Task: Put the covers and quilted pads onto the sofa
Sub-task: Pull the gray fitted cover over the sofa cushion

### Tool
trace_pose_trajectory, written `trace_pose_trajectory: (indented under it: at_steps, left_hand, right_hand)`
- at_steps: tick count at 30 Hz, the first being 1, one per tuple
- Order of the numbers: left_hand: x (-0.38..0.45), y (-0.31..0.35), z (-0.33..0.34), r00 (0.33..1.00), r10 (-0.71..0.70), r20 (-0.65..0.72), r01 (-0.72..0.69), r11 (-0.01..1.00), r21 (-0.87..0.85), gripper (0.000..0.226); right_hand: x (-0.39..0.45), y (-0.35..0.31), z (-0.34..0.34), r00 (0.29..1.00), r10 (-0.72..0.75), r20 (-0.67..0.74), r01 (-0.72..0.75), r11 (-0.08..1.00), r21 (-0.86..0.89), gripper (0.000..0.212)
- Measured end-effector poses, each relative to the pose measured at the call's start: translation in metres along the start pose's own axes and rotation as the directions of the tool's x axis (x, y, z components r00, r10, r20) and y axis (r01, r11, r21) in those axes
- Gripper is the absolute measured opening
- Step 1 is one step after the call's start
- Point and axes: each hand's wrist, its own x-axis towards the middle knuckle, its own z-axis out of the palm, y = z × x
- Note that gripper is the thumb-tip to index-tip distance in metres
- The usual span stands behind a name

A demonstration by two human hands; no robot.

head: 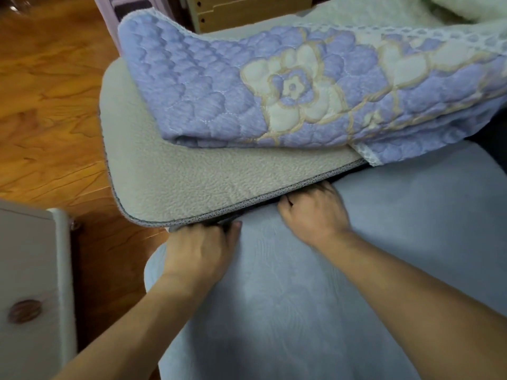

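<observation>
A pale blue quilted pad [301, 283] covers the seat below me. A grey fleece pad [178, 174] with dark trim overhangs its far edge. On the fleece pad lies a folded lavender quilted cover [233, 86] with a cream flower pattern. My left hand [200, 248] has its fingers curled at the blue pad's far edge, tucked under the fleece pad's rim. My right hand [312, 212] has its fingers pushed under the same rim, their tips hidden in the dark gap.
Wooden floor [49, 105] lies to the left. A grey cabinet [30, 283] with a round knob stands at the lower left. White fluffy fabric [439, 9] sits at the top right, wooden furniture [247, 12] at the top.
</observation>
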Motion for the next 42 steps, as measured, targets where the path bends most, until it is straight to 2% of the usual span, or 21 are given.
trace_pose_trajectory:
  at_steps: [1,4,5,7,8,10,11,13,15,19,22,26,29,31,33,34,37,39,40,41,42]
  left_hand:
    - [0.010,-0.002,0.006,1.000,0.012,0.002,-0.012,0.999,-0.035,0.077]
    - [0.039,-0.016,0.019,0.970,0.113,0.215,-0.037,0.945,-0.326,0.072]
    - [0.046,-0.017,0.016,0.949,0.157,0.274,-0.009,0.881,-0.472,0.070]
    - [0.057,-0.017,0.006,0.948,0.199,0.248,0.020,0.740,-0.672,0.071]
    - [0.055,-0.013,0.003,0.954,0.188,0.234,0.018,0.743,-0.669,0.070]
    - [0.040,-0.008,0.007,0.969,0.141,0.205,-0.032,0.887,-0.460,0.069]
    - [0.026,-0.010,0.012,0.985,0.115,0.130,-0.069,0.948,-0.311,0.075]
    - [0.008,-0.015,0.020,0.989,0.149,-0.016,-0.149,0.964,-0.221,0.074]
    - [0.013,-0.021,0.025,0.991,0.130,-0.027,-0.131,0.936,-0.328,0.064]
    - [0.047,-0.019,0.013,0.956,0.182,0.229,-0.032,0.844,-0.536,0.057]
    - [0.068,-0.025,0.019,0.977,0.195,0.081,-0.084,0.710,-0.699,0.042]
    - [0.079,-0.026,0.030,0.990,0.133,0.044,-0.066,0.720,-0.691,0.046]
    - [0.041,-0.011,0.020,0.997,-0.005,0.079,0.037,0.910,-0.412,0.044]
    - [-0.007,-0.011,0.023,0.987,-0.139,-0.078,0.107,0.940,-0.324,0.044]
    - [-0.048,-0.019,0.036,0.963,-0.154,-0.221,0.061,0.923,-0.379,0.049]
    - [-0.054,-0.025,0.041,0.967,-0.155,-0.203,0.058,0.908,-0.416,0.052]
    - [-0.023,-0.042,0.035,0.958,-0.282,0.045,0.256,0.782,-0.568,0.058]
    - [-0.002,-0.052,0.025,0.937,-0.293,0.188,0.346,0.722,-0.599,0.065]
    - [0.004,-0.060,0.025,0.930,-0.270,0.249,0.366,0.635,-0.680,0.063]
    - [0.002,-0.064,0.025,0.924,-0.231,0.305,0.381,0.478,-0.792,0.057]
    - [-0.006,-0.068,0.026,0.908,-0.184,0.377,0.414,0.250,-0.875,0.049]
  right_hand:
    - [0.005,0.001,0.001,0.999,-0.010,0.047,0.011,1.000,-0.019,0.047]
    - [0.019,-0.001,0.000,0.974,-0.079,0.213,0.089,0.995,-0.036,0.070]
    - [0.024,0.001,0.001,0.968,-0.071,0.239,0.078,0.997,-0.017,0.070]
    - [0.029,0.001,0.002,0.964,-0.061,0.258,0.064,0.998,-0.001,0.065]
    - [0.026,0.002,0.001,0.969,-0.082,0.233,0.090,0.996,-0.026,0.062]
    - [0.015,0.008,-0.001,0.971,-0.181,0.158,0.200,0.974,-0.109,0.059]
    - [0.009,0.009,-0.003,0.966,-0.217,0.139,0.237,0.960,-0.146,0.064]
    - [0.001,0.008,-0.007,0.963,-0.229,0.142,0.253,0.951,-0.180,0.073]
    - [0.003,0.006,-0.005,0.966,-0.219,0.138,0.245,0.945,-0.215,0.075]
    - [0.010,0.002,-0.006,0.968,-0.169,0.186,0.207,0.955,-0.211,0.059]
    - [0.013,0.005,-0.010,0.950,-0.181,0.256,0.234,0.952,-0.196,0.057]
    - [0.033,0.013,-0.010,0.935,-0.054,0.349,0.042,0.998,0.043,0.055]
    - [0.047,0.013,0.000,0.959,-0.055,0.279,0.008,0.986,0.166,0.067]
    - [0.049,0.017,0.007,0.959,-0.035,0.281,-0.016,0.984,0.176,0.069]
    - [0.042,0.018,0.005,0.954,0.022,0.300,-0.052,0.994,0.093,0.062]
    - [0.036,0.018,0.002,0.963,0.012,0.268,-0.017,1.000,0.015,0.056]
    - [0.011,0.018,0.000,0.996,-0.080,0.033,0.083,0.991,-0.101,0.042]
    - [0.001,0.021,0.001,0.999,-0.041,-0.002,0.041,0.999,0.003,0.044]
    - [0.002,0.022,0.003,1.000,-0.025,0.005,0.025,1.000,0.012,0.047]
    - [0.005,0.022,0.005,1.000,-0.012,0.025,0.012,1.000,-0.004,0.049]
    - [0.008,0.021,0.007,0.999,-0.007,0.033,0.008,0.999,-0.031,0.052]
